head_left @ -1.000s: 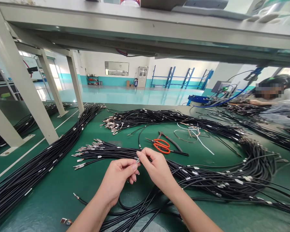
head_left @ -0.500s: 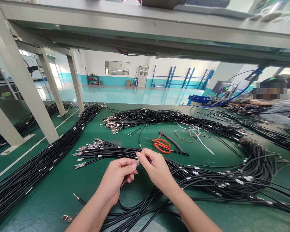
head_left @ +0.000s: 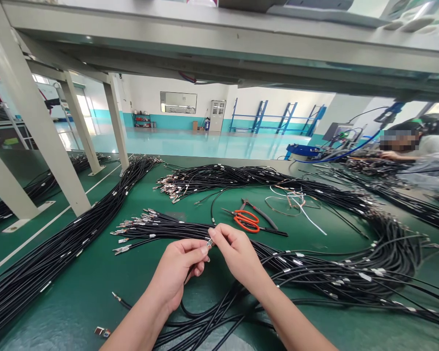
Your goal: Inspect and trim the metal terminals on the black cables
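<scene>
Between the fingertips of both hands is a small silvery metal terminal (head_left: 209, 242), mostly covered by the fingers. My left hand (head_left: 185, 263) pinches it from the left, thumb against curled fingers. From the right, my right hand (head_left: 236, 248) closes thumb and forefinger on the same piece. A black cable shows below the left palm and seems to run to the terminal. Loose black cables (head_left: 205, 312) lie under my wrists. Just beyond my hands rests a bundle of black cables (head_left: 183, 230) with metal terminals at its left ends.
Orange-handled scissors (head_left: 247, 222) and grey-handled pliers (head_left: 265, 217) lie past my hands. Another cable bundle (head_left: 76, 234) stretches along the left, beside metal shelf legs (head_left: 75, 190). A shelf beam (head_left: 219, 34) crosses overhead. At the far right, a person (head_left: 435, 146) leans over more cables.
The view has shifted very slightly. Both hands keep their hold on the terminal, with barely any finger movement. The person at the right has moved a little.
</scene>
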{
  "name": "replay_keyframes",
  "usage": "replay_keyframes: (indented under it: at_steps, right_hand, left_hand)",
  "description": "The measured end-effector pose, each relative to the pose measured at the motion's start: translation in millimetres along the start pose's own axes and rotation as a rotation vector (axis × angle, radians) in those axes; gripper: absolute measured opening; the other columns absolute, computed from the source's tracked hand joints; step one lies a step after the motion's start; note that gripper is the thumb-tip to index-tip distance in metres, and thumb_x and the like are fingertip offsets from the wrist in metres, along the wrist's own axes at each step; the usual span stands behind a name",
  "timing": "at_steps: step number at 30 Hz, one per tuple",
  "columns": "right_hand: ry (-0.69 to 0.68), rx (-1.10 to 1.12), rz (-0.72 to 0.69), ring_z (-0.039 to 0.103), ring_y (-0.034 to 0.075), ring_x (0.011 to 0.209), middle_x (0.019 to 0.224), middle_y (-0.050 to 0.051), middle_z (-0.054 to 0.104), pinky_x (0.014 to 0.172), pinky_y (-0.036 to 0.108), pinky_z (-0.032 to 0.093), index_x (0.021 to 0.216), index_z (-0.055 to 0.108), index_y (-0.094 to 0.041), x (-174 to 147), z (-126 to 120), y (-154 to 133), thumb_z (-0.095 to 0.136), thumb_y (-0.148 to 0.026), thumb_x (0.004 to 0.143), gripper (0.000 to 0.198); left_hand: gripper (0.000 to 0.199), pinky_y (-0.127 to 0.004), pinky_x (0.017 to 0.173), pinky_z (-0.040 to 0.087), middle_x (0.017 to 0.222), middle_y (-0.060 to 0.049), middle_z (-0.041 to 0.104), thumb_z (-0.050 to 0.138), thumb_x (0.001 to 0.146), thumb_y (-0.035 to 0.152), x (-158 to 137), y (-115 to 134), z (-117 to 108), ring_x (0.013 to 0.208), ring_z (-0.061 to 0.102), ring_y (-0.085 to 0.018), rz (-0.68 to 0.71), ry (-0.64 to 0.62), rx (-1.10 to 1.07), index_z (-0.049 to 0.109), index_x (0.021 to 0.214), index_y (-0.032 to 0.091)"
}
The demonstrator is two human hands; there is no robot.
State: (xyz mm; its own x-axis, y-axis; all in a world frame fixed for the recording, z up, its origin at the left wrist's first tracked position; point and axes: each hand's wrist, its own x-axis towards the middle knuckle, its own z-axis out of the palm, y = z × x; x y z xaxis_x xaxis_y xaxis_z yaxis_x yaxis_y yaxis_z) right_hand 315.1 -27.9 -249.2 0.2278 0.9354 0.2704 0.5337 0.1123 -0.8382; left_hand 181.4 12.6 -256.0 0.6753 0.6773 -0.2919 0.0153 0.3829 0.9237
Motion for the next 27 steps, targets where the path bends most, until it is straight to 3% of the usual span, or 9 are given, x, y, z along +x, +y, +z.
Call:
replay_keyframes:
  at_steps: [7, 11, 13, 16, 19, 22, 24, 25, 27]
  right_hand:
    - [0.024, -0.006, 0.011, 0.032, 0.007, 0.06, 0.061, 0.0, 0.035, 0.056, 0.019, 0.029, 0.06, 0.037, -0.011, -0.8, -0.5, -0.9, 0.042, -0.044, 0.083, 0.04]
    - [0.024, 0.042, 0.037, 0.033, 0.006, 0.054, 0.055, 0.0, 0.035, 0.054, 0.019, 0.028, 0.06, 0.042, -0.01, 3.9, -3.8, 6.9, 0.035, -0.048, 0.086, 0.046]
    - [-0.008, -0.007, 0.056, 0.035, 0.007, 0.053, 0.054, 0.001, 0.038, 0.054, 0.02, 0.028, 0.061, 0.046, -0.01, 6.5, -5.5, 10.4, 0.034, -0.046, 0.086, 0.045]
    - [-0.22, -0.175, 0.004, 0.043, 0.008, 0.061, 0.065, 0.001, 0.05, 0.059, 0.019, 0.031, 0.069, 0.054, -0.012, 4.8, -1.3, 9.4, 0.042, -0.031, 0.082, 0.026]
    - [-0.491, -0.27, -0.108, 0.049, 0.009, 0.077, 0.084, 0.0, 0.056, 0.07, 0.019, 0.035, 0.086, 0.062, -0.019, -6.7, 11.6, 1.7, 0.045, -0.021, 0.079, 0.018]
    - [-0.651, -0.302, -0.194, 0.049, 0.011, 0.084, 0.088, 0.001, 0.056, 0.079, 0.022, 0.035, 0.092, 0.064, -0.024, -22.4, 25.9, -6.2, 0.047, -0.019, 0.077, 0.023]
    - [-0.703, -0.324, -0.209, 0.049, 0.012, 0.088, 0.09, 0.001, 0.055, 0.088, 0.028, 0.032, 0.095, 0.064, -0.027, -30.8, 32.9, -9.2, 0.05, -0.021, 0.077, 0.024]
    - [-0.717, -0.333, -0.203, 0.049, 0.013, 0.09, 0.092, 0.0, 0.055, 0.092, 0.032, 0.029, 0.096, 0.064, -0.029, -33.7, 35.4, -9.8, 0.051, -0.023, 0.077, 0.023]
    - [-0.739, -0.328, -0.2, 0.049, 0.014, 0.093, 0.092, -0.001, 0.055, 0.096, 0.038, 0.024, 0.094, 0.064, -0.031, -36.8, 38.5, -9.8, 0.054, -0.026, 0.077, 0.021]
  left_hand:
    - [0.05, -0.006, 0.055, 0.036, 0.082, -0.006, 0.054, 0.058, 0.061, 0.04, -1.0, 4.8, -0.8, 0.058, 0.042, 0.005, 0.072, 0.083, 0.186, 0.053, 0.097, 0.007]
    - [0.044, -0.004, 0.06, 0.039, 0.087, -0.005, 0.055, 0.056, 0.062, 0.04, 1.1, 4.5, -5.3, 0.066, 0.046, 0.004, 0.155, 0.238, 0.344, 0.058, 0.092, 0.008]
    - [0.045, -0.004, 0.057, 0.036, 0.079, -0.003, 0.053, 0.05, 0.066, 0.04, 2.9, 4.3, -9.0, 0.061, 0.044, 0.004, 0.215, 0.345, 0.451, 0.055, 0.101, 0.012]
    - [0.051, -0.003, 0.054, 0.03, 0.069, 0.0, 0.049, 0.039, 0.074, 0.034, 3.3, 8.7, -18.0, 0.054, 0.038, 0.005, 0.301, 0.463, 0.645, 0.039, 0.124, 0.023]
    - [0.05, -0.004, 0.059, 0.027, 0.081, -0.002, 0.052, 0.032, 0.076, 0.026, -5.3, 15.5, -33.0, 0.059, 0.037, 0.006, 0.31, 0.545, 0.824, 0.038, 0.126, 0.026]
    - [0.047, -0.011, 0.075, 0.034, 0.107, -0.004, 0.048, 0.032, 0.075, 0.021, -25.2, 10.8, -50.6, 0.087, 0.045, -0.002, 0.244, 0.721, 1.061, 0.046, 0.12, 0.024]
    - [0.044, -0.022, 0.087, 0.034, 0.121, -0.002, 0.039, 0.029, 0.076, 0.018, -40.8, -4.3, -59.5, 0.113, 0.037, -0.014, 0.228, 0.92, 1.29, 0.052, 0.113, 0.027]
    - [0.042, -0.027, 0.09, 0.032, 0.124, -0.001, 0.037, 0.028, 0.078, 0.018, -47.8, -15.4, -62.3, 0.121, 0.03, -0.018, 0.282, 0.995, 1.413, 0.054, 0.109, 0.027]
    - [0.035, -0.023, 0.092, 0.028, 0.123, 0.003, 0.039, 0.031, 0.081, 0.02, -57.9, -42.0, -63.7, 0.116, 0.033, -0.009, 0.57, 1.036, 1.586, 0.058, 0.1, 0.03]
